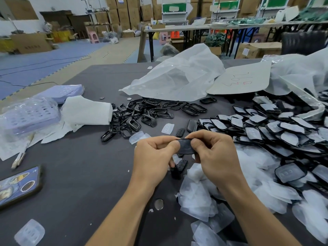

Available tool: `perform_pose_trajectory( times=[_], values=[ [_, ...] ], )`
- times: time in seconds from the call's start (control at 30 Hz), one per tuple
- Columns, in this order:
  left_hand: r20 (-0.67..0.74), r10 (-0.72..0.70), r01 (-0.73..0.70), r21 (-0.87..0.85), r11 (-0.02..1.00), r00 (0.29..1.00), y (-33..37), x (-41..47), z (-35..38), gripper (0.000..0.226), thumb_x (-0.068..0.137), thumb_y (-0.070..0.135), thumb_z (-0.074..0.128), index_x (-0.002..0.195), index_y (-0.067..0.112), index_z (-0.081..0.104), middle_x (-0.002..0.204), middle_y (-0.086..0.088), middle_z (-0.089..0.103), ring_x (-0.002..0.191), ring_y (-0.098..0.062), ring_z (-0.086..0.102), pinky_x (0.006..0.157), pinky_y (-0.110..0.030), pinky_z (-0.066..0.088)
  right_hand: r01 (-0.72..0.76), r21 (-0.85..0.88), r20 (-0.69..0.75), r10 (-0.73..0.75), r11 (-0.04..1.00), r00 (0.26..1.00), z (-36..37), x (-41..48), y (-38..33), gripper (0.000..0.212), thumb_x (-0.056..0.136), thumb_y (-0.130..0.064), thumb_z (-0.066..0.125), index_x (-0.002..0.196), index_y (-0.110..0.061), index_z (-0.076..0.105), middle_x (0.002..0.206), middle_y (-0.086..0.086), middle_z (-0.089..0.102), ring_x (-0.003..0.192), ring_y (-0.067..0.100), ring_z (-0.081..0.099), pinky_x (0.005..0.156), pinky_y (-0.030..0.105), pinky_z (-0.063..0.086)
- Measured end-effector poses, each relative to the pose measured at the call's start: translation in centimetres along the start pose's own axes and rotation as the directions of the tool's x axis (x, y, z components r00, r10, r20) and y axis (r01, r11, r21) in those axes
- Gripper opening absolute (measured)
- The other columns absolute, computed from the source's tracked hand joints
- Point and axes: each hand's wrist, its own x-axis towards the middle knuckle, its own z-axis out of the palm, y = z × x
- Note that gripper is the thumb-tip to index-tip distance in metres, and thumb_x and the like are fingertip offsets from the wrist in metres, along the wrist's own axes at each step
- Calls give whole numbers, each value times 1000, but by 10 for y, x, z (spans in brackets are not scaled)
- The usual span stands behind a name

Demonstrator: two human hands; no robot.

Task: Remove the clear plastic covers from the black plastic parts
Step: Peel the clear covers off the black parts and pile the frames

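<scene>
Red handwriting runs across the pale, round-cornered cardboard sheet [243,80], too scrawled and upside down to read; dark print on the brown cardboard box [33,44] is blurred.

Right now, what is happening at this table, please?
A person pinches one black plastic part between the fingers of the left hand and the right hand, above the dark table. A heap of covered parts lies to the right, a pile of bare black frames lies behind the hands, and loose clear covers lie near the right forearm.
</scene>
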Motion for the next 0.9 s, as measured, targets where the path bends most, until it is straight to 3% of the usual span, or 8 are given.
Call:
perform_pose_trajectory(
  times=[0.07,0.17,0.27,0.5,0.7,0.8,0.9],
  values=[
    [-14,20,-19,38,999,1000,0,1,-1,37,88,8,76,75,42,81,48,-5,66,41,-12,53,46,-19,45,2,1,21,-2,1000,1000,0,0,0,31,95,1,64,80,-22,77,57,-6,63,53,12,54,55,37,51],
    [-58,46,-43,63,997,997,1,0,2,43,89,6,75,72,46,79,49,-4,67,40,-14,60,42,-22,46,-39,51,34,37,998,999,2,-1,1,32,98,0,60,80,-21,76,56,3,63,47,16,55,47,28,44],
    [-65,71,-65,100,993,995,0,-3,4,43,90,11,74,73,50,77,53,-1,70,45,-13,66,45,-22,49,-18,39,18,17,999,1000,3,-2,1,21,94,-10,67,80,-23,75,59,2,67,48,16,60,47,31,48],
    [38,35,-36,48,998,999,0,-2,0,11,80,27,74,78,34,81,60,-5,73,48,-17,65,49,-22,47,-38,53,46,36,998,998,0,0,-1,25,88,1,69,75,-20,75,60,1,67,47,11,55,50,26,46],
    [-36,70,-65,138,988,997,-5,-1,2,30,82,8,80,66,33,80,55,2,71,41,-10,59,44,-22,46,-39,69,90,33,997,995,4,-3,-3,26,88,5,69,72,-15,76,59,-7,66,49,2,54,52,14,42],
    [-92,95,-78,170,982,991,-5,-3,6,39,80,11,82,63,46,77,56,9,71,43,-4,60,47,-22,50,-62,85,84,54,995,995,4,-3,-4,27,91,3,67,74,-15,77,60,-3,67,49,5,53,52,19,43],
    [-108,106,-87,170,982,988,-3,-3,6,30,80,18,79,69,46,78,58,11,72,44,-7,62,48,-18,48,-133,195,96,116,972,989,3,-3,-6,28,96,4,60,84,-14,78,61,4,66,48,16,56,46,24,43]
  ],
)
